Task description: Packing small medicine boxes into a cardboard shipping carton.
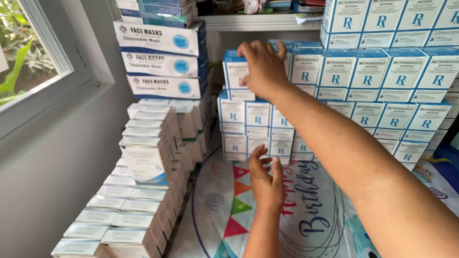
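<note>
A wall of small blue-and-white medicine boxes is stacked along the back. My right hand reaches up and lies flat on the top left box of the stack, fingers spread over it. My left hand is lower, fingertips touching the bottom row of boxes. Neither hand lifts a box clear of the stack.
At left stand rows of white and brown boxes, with larger blue-and-white mask boxes piled above. A colourful printed plastic sheet covers the surface. A window is at far left, a cluttered shelf above.
</note>
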